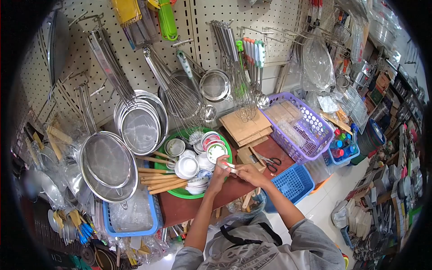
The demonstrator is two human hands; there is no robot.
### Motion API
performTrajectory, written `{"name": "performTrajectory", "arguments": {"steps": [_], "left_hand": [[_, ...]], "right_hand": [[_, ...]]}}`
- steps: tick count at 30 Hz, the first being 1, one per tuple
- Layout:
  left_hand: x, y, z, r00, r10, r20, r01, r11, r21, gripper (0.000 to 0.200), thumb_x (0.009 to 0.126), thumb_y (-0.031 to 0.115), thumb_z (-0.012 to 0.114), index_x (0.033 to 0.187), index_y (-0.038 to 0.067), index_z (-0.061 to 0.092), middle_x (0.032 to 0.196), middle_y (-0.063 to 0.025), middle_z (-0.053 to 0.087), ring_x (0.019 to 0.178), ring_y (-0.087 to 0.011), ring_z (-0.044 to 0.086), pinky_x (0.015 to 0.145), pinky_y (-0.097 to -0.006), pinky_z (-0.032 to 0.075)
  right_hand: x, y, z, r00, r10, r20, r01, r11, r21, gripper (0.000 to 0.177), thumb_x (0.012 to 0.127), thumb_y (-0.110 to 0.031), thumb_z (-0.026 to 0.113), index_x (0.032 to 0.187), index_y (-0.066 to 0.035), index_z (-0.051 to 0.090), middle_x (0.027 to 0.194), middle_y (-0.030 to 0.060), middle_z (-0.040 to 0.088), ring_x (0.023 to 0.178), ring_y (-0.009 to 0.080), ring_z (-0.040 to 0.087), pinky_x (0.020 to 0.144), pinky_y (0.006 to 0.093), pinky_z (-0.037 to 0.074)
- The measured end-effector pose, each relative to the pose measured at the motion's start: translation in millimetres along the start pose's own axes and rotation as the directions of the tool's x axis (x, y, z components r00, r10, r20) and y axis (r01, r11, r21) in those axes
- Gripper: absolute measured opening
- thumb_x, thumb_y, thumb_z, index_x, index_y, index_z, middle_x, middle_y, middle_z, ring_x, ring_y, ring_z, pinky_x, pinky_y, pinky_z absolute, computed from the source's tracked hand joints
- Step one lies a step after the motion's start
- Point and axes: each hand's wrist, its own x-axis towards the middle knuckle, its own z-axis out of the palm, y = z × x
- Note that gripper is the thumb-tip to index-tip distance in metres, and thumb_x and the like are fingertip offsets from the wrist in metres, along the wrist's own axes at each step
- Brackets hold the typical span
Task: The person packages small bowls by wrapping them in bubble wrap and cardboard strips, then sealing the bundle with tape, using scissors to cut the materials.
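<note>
Head view shows both hands meeting over the red-brown worktop (189, 208), just beside the green tray (179, 192) that is full of small metal bowls. The left hand (219, 174) and the right hand (250, 173) each have the grip closed, fingertips pinching one small white piece (228, 166) held between them. What this piece is, I cannot tell. Scissors (271, 163) lie near the right hand, and a blue basket (294, 182) stands just beside them.
</note>
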Motion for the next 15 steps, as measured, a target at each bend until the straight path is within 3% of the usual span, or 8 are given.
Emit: {"name": "performTrajectory", "arguments": {"steps": [2, 5, 8, 12, 14, 15], "left_hand": [[3, -14, -9, 0.994, -0.107, -0.036, 0.106, 0.994, -0.018, 0.058, 0.098, 0.043, 0.05, 0.142, 0.01, 0.033, 0.107, -0.0058, 0.052, 0.084, -0.013, 0.052, 0.077, -0.0253, 0.045], [5, -28, -12, 0.997, -0.079, -0.013, 0.073, 0.96, -0.269, 0.057, 0.098, 0.043, 0.048, 0.143, 0.011, 0.033, 0.106, -0.0048, 0.053, 0.086, -0.0117, 0.053, 0.075, -0.0247, 0.043], [7, -29, -16, 0.992, -0.126, 0.032, 0.129, 0.915, -0.382, 0.055, 0.099, 0.043, 0.046, 0.142, 0.011, 0.036, 0.104, -0.004, 0.054, 0.087, -0.011, 0.053, 0.074, -0.0246, 0.043], [5, -22, -8, 0.998, -0.056, -0.014, 0.052, 0.976, -0.212, 0.05, 0.1, 0.04, 0.045, 0.14, 0.01, 0.038, 0.104, -0.0041, 0.055, 0.088, -0.0116, 0.054, 0.075, -0.0247, 0.044], [5, -30, -14, 1.0, -0.006, 0.002, 0.006, 0.999, -0.04, 0.049, 0.101, 0.039, 0.045, 0.14, 0.01, 0.038, 0.105, -0.0047, 0.056, 0.09, -0.0126, 0.056, 0.077, -0.0251, 0.045], [6, -28, -12, 1.0, -0.018, -0.011, 0.017, 0.996, -0.089, 0.049, 0.101, 0.039, 0.045, 0.14, 0.009, 0.038, 0.105, -0.0049, 0.056, 0.089, -0.013, 0.056, 0.077, -0.0255, 0.045]], "right_hand": [[1, 8, -1, 1.0, 0.026, 0.015, -0.027, 0.996, 0.084, 0.024, 0.088, -0.019, 0.048, 0.077, -0.001, 0.057, 0.07, -0.0001, 0.048, 0.06, 0.0075, 0.042, 0.052, 0.0241, 0.032], [1, 3, -1, 0.999, 0.031, 0.027, -0.035, 0.988, 0.153, 0.022, 0.086, -0.018, 0.047, 0.077, 0.0, 0.057, 0.073, 0.0005, 0.048, 0.059, 0.0065, 0.041, 0.051, 0.0232, 0.031], [1, 6, -3, 0.998, 0.027, 0.06, -0.036, 0.985, 0.167, 0.022, 0.087, -0.018, 0.047, 0.08, -0.001, 0.059, 0.077, 0.0001, 0.05, 0.06, 0.0059, 0.041, 0.051, 0.0229, 0.031], [5, 2, 1, 0.998, -0.068, 0.006, 0.068, 0.997, 0.03, 0.022, 0.087, -0.019, 0.047, 0.084, -0.001, 0.061, 0.075, -0.0009, 0.05, 0.061, 0.0056, 0.041, 0.052, 0.0226, 0.031], [4, -2, 0, 1.0, -0.015, 0.01, 0.015, 1.0, 0.022, 0.022, 0.088, -0.019, 0.047, 0.084, -0.001, 0.06, 0.073, -0.0008, 0.049, 0.06, 0.0057, 0.041, 0.052, 0.0224, 0.031], [4, -4, 0, 1.0, 0.011, 0.013, -0.011, 1.0, 0.018, 0.023, 0.088, -0.02, 0.047, 0.083, -0.002, 0.06, 0.071, -0.0008, 0.048, 0.06, 0.0057, 0.041, 0.052, 0.0224, 0.031]]}}
